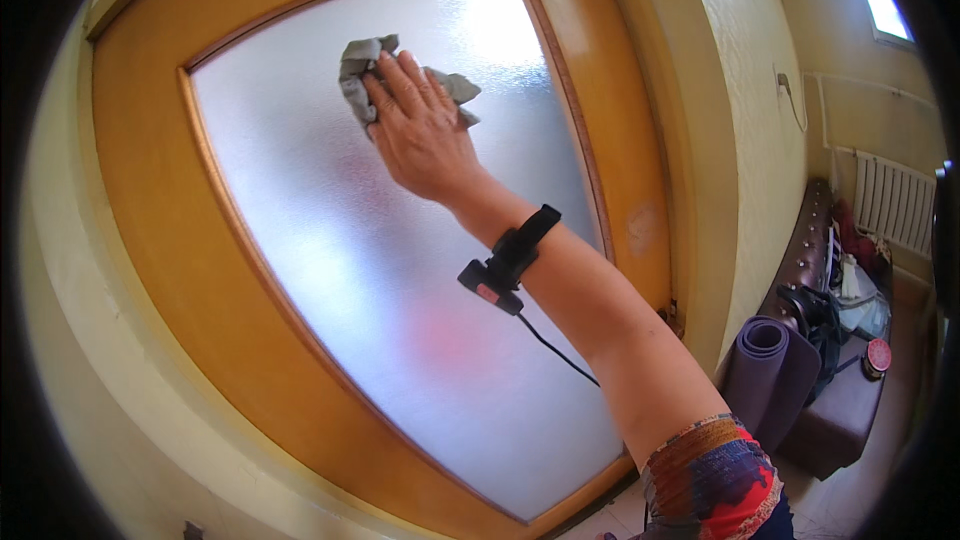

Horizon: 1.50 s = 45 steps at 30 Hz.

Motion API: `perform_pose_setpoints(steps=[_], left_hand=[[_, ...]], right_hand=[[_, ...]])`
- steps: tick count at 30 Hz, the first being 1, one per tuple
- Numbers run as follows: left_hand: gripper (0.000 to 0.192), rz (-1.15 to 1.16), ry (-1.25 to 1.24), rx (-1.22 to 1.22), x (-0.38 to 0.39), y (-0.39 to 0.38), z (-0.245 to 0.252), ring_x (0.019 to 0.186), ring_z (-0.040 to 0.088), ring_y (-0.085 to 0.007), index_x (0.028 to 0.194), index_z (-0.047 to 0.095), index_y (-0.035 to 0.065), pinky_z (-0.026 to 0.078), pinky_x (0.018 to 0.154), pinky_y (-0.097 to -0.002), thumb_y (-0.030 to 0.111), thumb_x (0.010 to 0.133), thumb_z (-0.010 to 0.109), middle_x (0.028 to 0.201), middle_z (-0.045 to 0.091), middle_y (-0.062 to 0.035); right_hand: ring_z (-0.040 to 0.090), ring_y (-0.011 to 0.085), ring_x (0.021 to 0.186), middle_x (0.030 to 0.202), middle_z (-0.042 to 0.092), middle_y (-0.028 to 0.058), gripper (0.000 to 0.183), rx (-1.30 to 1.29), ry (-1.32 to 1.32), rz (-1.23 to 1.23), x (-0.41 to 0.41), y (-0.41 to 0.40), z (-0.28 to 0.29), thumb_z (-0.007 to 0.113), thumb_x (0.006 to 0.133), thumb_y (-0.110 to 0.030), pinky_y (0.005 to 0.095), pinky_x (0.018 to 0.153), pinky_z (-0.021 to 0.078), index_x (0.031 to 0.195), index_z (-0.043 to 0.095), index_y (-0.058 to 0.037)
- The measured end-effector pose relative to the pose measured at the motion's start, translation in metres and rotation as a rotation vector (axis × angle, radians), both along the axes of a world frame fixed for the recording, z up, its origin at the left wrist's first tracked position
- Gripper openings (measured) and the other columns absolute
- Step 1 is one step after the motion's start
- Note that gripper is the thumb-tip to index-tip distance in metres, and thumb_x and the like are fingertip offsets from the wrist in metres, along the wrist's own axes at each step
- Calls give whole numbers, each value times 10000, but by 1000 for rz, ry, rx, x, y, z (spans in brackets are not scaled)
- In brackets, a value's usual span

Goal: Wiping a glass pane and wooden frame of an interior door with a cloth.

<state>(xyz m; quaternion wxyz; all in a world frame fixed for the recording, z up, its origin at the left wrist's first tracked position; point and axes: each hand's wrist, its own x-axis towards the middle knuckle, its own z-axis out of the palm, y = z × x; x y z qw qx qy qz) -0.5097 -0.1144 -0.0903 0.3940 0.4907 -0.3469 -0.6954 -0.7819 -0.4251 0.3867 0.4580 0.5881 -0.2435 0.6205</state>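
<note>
My right hand presses a crumpled grey cloth flat against a frosted glass pane. The cloth bunches out around the fingers on both sides, and the palm hides its middle. That pane sits in a yellow-brown wooden door, edged by a brown moulding. The hand is on the upper part of the glass, with the arm reaching up from the lower right. Around the wrist is a black strap with a small device and a cable. My left hand is out of view.
To the right, a dark tufted bench holds a rolled purple mat, bags and a round red-topped container. Behind it is a white radiator. A plug with a cord is in the wall. The door frame projects beside the door.
</note>
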Motion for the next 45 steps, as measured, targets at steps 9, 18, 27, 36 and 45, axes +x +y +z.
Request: perform_pose_setpoints(steps=[9,18,27,36,45], left_hand=[[291,-37,-5,-10,-23,-15,-30,806,544,-108,1114,586,82,442,739,-257,328,965,543,920,613,-13],[241,155,-5,33,-17,9,-23,801,626,-174,1085,611,30,529,704,-320,230,958,565,939,662,-95],[269,191,-6,97,6,20,-42,842,624,-165,1135,589,29,496,723,-289,232,962,554,940,659,-70],[266,138,-46,74,14,23,-27,843,621,-160,1126,597,35,488,741,-287,238,964,537,948,660,-72],[281,136,-108,89,-3,30,-15,843,618,-185,1129,600,31,488,756,-318,245,957,539,956,662,-82]], right_hand=[[329,419,1344,1415,404,259,443,-1,-254,-177,-138,-40,-20,523,906,-158,494,1122,253,1286,507,69],[202,419,1412,1469,299,292,552,109,-484,-187,-113,-34,-81,333,1009,-321,494,1160,164,1380,392,83],[180,380,1435,1503,284,240,552,113,-236,-112,26,-3,-68,364,994,-340,518,1160,142,1391,406,41],[264,335,1416,1502,324,166,432,188,130,125,137,39,-100,531,909,-179,528,1120,250,1317,533,-38],[408,287,1347,1410,471,118,388,16,250,135,105,34,-130,508,853,-147,445,1041,359,1216,625,-76]])
